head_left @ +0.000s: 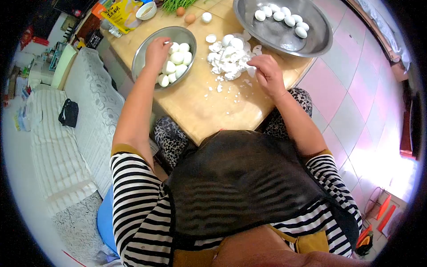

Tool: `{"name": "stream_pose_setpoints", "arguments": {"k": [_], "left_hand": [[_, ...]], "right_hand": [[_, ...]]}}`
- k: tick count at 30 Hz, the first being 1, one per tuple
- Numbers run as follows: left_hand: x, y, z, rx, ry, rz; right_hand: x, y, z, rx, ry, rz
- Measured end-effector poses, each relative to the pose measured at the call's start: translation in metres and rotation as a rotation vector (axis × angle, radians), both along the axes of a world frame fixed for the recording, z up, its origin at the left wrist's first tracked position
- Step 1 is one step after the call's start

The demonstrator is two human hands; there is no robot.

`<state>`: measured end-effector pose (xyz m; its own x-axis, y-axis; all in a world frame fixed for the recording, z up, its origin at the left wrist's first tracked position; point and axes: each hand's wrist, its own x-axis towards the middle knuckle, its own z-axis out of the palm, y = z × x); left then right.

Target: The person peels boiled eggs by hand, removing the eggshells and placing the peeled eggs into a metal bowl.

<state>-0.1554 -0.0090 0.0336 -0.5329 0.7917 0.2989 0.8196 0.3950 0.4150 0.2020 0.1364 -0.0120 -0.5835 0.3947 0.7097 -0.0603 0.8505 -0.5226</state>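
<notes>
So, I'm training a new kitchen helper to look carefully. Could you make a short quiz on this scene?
1. Multiple choice: which hand is at the smaller bowl?
a) the left
b) the right
2. True or false: the pile of broken shells lies on the table.
3. Count: how many brown eggs lie near the far edge?

Key:
1. a, the left hand.
2. True.
3. Two.

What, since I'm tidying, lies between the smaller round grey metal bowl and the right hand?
In the head view, a heap of broken white eggshells lies there on the smooth tan table.
</notes>
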Motion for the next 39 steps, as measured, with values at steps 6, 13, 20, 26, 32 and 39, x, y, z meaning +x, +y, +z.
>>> {"name": "stream_pose_setpoints", "arguments": {"k": [6, 13, 20, 26, 32, 39], "left_hand": [[-0.015, 0.021, -0.011, -0.191, 0.026, 0.074], [-0.016, 0.020, -0.010, -0.231, 0.090, 0.021], [-0.022, 0.019, -0.015, -0.203, 0.069, 0.057], [-0.033, 0.019, -0.022, -0.210, -0.002, 0.143], [-0.024, 0.020, -0.024, -0.218, 0.069, 0.207], [-0.039, 0.013, -0.040, 0.117, -0.078, 0.369]], "right_hand": [[0.000, 0.001, 0.004, -0.066, 0.007, 0.068], [0.001, -0.001, 0.006, -0.078, -0.038, 0.063], [0.001, -0.001, 0.002, -0.039, -0.040, 0.082], [0.001, -0.003, 0.002, -0.074, -0.084, 0.080], [-0.001, 0.000, -0.004, -0.052, -0.080, 0.085], [-0.001, 0.000, -0.005, -0.054, -0.116, 0.070]]}}
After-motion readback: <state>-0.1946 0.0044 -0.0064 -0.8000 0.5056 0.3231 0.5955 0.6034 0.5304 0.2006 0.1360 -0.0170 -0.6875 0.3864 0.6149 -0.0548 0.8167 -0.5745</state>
